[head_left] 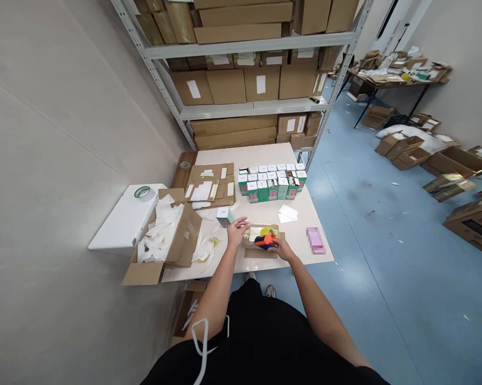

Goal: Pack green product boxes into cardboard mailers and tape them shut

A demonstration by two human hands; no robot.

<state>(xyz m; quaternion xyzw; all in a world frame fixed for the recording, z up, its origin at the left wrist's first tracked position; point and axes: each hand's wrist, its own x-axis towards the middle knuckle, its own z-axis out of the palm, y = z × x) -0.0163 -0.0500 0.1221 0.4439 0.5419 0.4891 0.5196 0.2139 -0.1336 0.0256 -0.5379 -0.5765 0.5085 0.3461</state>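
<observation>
My right hand (281,249) is wrapped round the handle of an orange and blue tape dispenser (265,240) that carries a yellow roll. Beneath the dispenser lies a small cardboard box (249,241), with shiny tape on its top and a flap toward me. My left hand (238,231) rests at the box's left end, fingers stretched out and partly spread. Just beyond that hand stands a single green and white carton (224,216). Several similar green and white cartons (262,191) stand in rows at the back of the table.
Flattened cardboard (220,199) lies at the back left. An open carton (187,235) full of white paper stands at the left edge. White cards (288,214) and a blurred pink item (315,240) lie to the right. A loaded metal shelf (249,108) rises behind the table.
</observation>
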